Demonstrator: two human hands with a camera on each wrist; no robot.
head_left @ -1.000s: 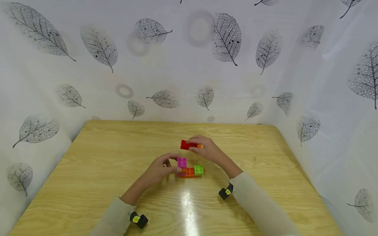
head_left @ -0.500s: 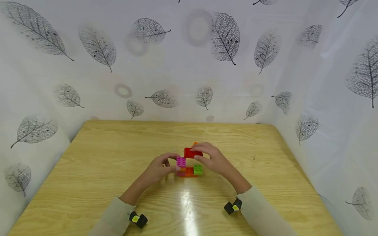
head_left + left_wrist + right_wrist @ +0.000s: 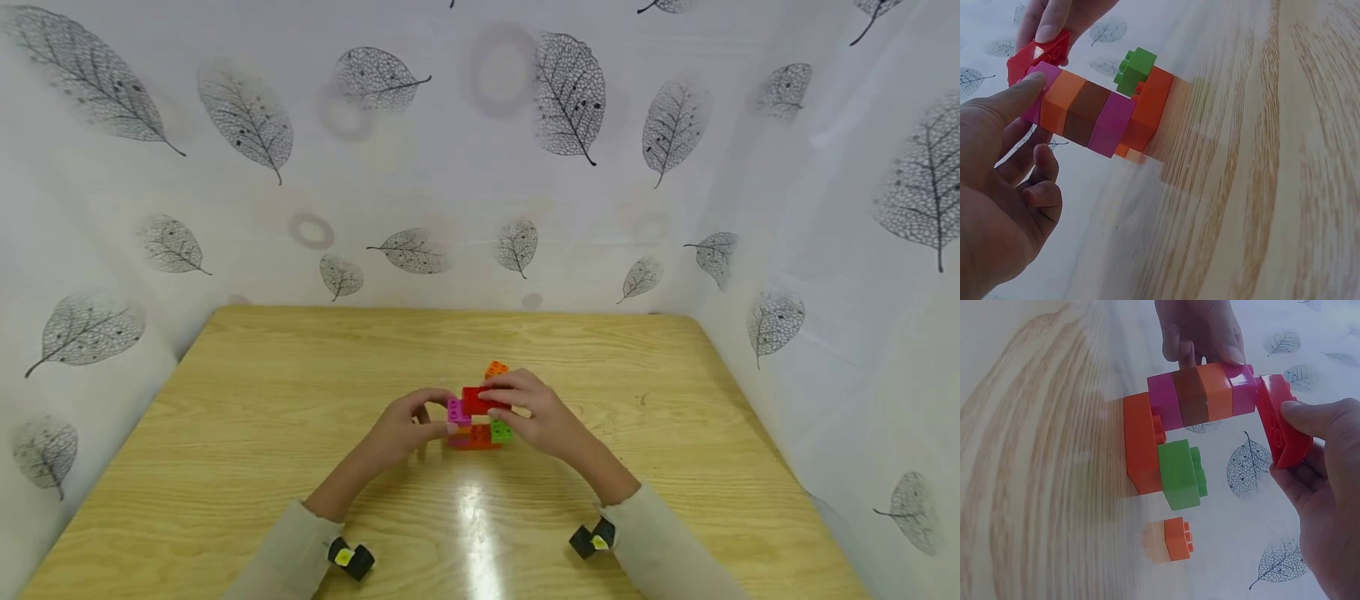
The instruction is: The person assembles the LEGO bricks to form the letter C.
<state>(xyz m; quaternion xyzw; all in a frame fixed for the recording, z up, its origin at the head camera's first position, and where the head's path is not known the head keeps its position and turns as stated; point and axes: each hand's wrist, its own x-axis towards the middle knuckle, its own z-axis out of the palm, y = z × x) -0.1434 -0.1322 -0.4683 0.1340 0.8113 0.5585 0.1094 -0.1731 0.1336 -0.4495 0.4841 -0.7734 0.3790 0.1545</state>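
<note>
My right hand (image 3: pixel 536 412) pinches a long red building block (image 3: pixel 1280 422) between thumb and fingers, its edge right at the studs of the top pink block (image 3: pixel 1243 390). That block crowns a column: below it come an orange block (image 3: pixel 1060 103), a brown block (image 3: pixel 1190 397) and another pink block (image 3: pixel 1112 125). The column rises from one end of a long orange-red block (image 3: pixel 1140 447) lying on the table. On its other end sits a green block (image 3: pixel 1179 475). With thumb and fingers, my left hand (image 3: pixel 401 429) grips the column at its top pink block.
A loose orange block (image 3: pixel 495 369) stands on the wooden table (image 3: pixel 300 367) behind the structure. A white leaf-patterned curtain (image 3: pixel 450 183) surrounds the table's back and sides. Both wrists wear small black cameras.
The right hand has brought the red block toward me and down, from behind the structure to the top of the pink block. The left hand keeps its grip. The loose orange block now shows more.
</note>
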